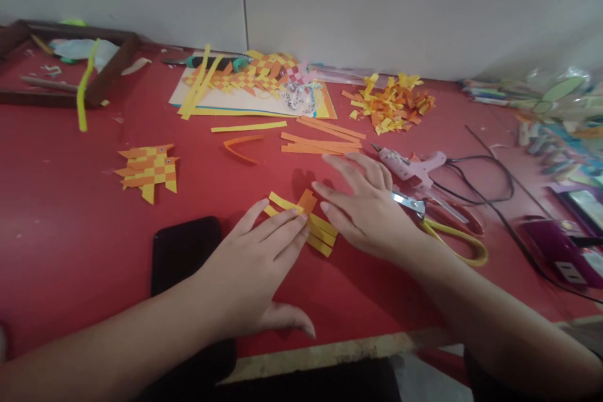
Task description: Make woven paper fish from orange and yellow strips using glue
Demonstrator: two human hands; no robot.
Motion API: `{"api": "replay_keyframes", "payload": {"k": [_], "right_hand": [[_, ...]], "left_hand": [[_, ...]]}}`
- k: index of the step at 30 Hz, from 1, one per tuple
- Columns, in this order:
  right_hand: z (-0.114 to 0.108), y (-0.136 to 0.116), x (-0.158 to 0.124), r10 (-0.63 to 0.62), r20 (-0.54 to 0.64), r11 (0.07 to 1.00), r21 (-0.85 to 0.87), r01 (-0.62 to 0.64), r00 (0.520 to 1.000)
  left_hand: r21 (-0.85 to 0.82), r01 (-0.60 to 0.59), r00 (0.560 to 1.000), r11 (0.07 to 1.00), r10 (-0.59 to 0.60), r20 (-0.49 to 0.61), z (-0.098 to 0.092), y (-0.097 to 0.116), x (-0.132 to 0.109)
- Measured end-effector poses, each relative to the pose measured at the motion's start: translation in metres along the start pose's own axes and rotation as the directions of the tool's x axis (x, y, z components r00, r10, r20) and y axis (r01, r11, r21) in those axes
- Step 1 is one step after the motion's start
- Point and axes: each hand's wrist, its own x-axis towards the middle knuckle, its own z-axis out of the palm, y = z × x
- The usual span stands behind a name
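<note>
My left hand (pixel 268 251) lies flat, fingers stretched out, with its fingertips on several yellow paper strips (pixel 323 240) laid side by side. An orange paper strip (pixel 308 201) crosses them near those fingertips. Just to the right, my right hand (pixel 365 204) hovers with its fingers spread and nothing in them. Beyond the hands are a folded orange strip (pixel 230 146), loose orange strips (pixel 320 144) and a single yellow strip (pixel 249 127). A woven yellow and orange paper fish (pixel 149 171) rests on the red table at the left.
A black phone (pixel 183 248) lies by my left forearm. Yellow-handled scissors (pixel 456 242) and a pink glue gun (pixel 412 166) with a black cord are at the right. Paper scraps (pixel 393 103), a board with woven pieces (pixel 188 94) and a dark frame (pixel 101 78) line the back.
</note>
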Motion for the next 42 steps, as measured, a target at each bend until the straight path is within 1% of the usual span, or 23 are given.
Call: {"api": "replay_keyframes", "payload": {"k": [1,2,4,5,6,8,9,10,11,13,14,15,17,18,22,24,26,28,29,31,34,37,42], "right_hand": [[0.000,0.000,0.000,-0.012,-0.008,1.000,-0.001,0.012,1.000],[0.001,0.001,0.000,-0.059,0.006,0.998,0.024,0.059,0.998],[0.002,0.002,0.001,-0.165,0.058,0.983,0.091,0.159,0.985],[0.002,0.002,0.001,-0.178,0.072,0.981,0.097,0.170,0.981],[0.003,0.003,0.001,-0.148,0.061,0.987,0.074,0.143,0.987],[0.003,0.006,0.001,-0.030,-0.018,1.000,-0.002,0.030,0.999],[0.003,0.008,0.001,-0.015,-0.051,1.000,-0.017,0.014,0.999],[0.002,0.010,0.001,-0.052,-0.054,0.999,-0.007,0.052,0.997],[0.001,0.012,0.001,-0.129,-0.037,0.991,0.025,0.130,0.991],[-0.002,0.014,0.001,-0.295,-0.022,0.949,0.107,0.296,0.955],[-0.002,0.014,0.001,-0.328,-0.050,0.934,0.131,0.332,0.943],[-0.003,0.013,0.001,-0.321,-0.099,0.932,0.141,0.333,0.942],[-0.002,0.009,0.001,-0.268,-0.197,0.936,0.177,0.304,0.943],[0.000,0.006,0.001,-0.251,-0.219,0.928,0.223,0.299,0.943],[0.009,-0.005,0.002,-0.266,-0.204,0.835,0.440,0.331,0.942],[0.013,-0.006,0.004,-0.276,-0.204,0.817,0.465,0.341,0.939],[0.015,-0.006,0.005,-0.284,-0.216,0.813,0.463,0.354,0.934],[0.017,-0.005,0.006,-0.279,-0.224,0.814,0.460,0.353,0.934],[0.017,-0.004,0.006,-0.278,-0.226,0.815,0.460,0.354,0.934],[0.018,-0.003,0.005,-0.279,-0.223,0.816,0.457,0.353,0.934],[0.018,-0.002,0.003,-0.272,-0.207,0.829,0.445,0.338,0.940],[0.017,-0.003,0.002,-0.237,-0.181,0.849,0.440,0.294,0.955],[0.019,-0.009,0.003,-0.186,-0.173,0.856,0.455,0.246,0.967]], "left_hand": [[0.002,0.000,1.000,1.000,0.000,0.003,0.000,0.000,0.000],[0.004,0.001,1.000,1.000,-0.001,0.005,0.000,0.000,0.000],[0.001,0.000,1.000,1.000,0.000,0.004,0.000,0.000,-0.001],[-0.001,0.002,1.000,1.000,-0.002,0.004,0.000,0.000,-0.001],[-0.004,0.006,1.000,1.000,-0.006,0.001,0.000,0.000,-0.001],[-0.009,0.009,1.000,1.000,-0.009,-0.004,0.000,0.000,0.000],[-0.013,0.010,1.000,1.000,-0.010,-0.008,0.001,0.000,0.000],[-0.017,0.010,1.000,1.000,-0.010,-0.012,0.001,0.000,0.000],[-0.022,0.009,1.000,1.000,-0.009,-0.016,0.001,0.000,0.000],[-0.034,0.012,1.000,0.999,-0.013,-0.019,0.000,-0.001,0.000],[-0.042,0.014,1.000,0.999,-0.014,-0.018,-0.001,-0.001,0.001],[-0.049,0.015,1.000,0.999,-0.015,-0.013,-0.001,-0.001,0.001],[-0.069,0.015,1.000,0.998,-0.015,-0.007,-0.003,-0.001,0.002],[-0.083,0.019,1.000,0.996,-0.020,-0.010,-0.004,-0.001,0.002],[-0.191,0.077,0.995,0.978,-0.086,-0.040,-0.008,0.000,0.003],[-0.256,0.102,0.992,0.961,-0.116,-0.041,-0.011,-0.001,0.002],[-0.308,0.102,0.992,0.946,-0.120,-0.039,-0.015,-0.003,0.001],[-0.339,0.099,0.992,0.935,-0.121,-0.042,-0.018,-0.005,0.000],[-0.342,0.117,0.989,0.932,-0.142,-0.048,-0.018,-0.006,0.000],[-0.322,0.131,0.981,0.937,-0.170,-0.097,-0.017,-0.007,0.001],[-0.212,0.118,0.975,0.970,-0.153,-0.159,-0.012,-0.008,0.004],[-0.113,0.095,0.979,0.989,-0.114,-0.167,-0.008,-0.007,0.007],[-0.039,0.071,0.981,0.997,-0.077,-0.180,-0.007,-0.005,0.006]]}}
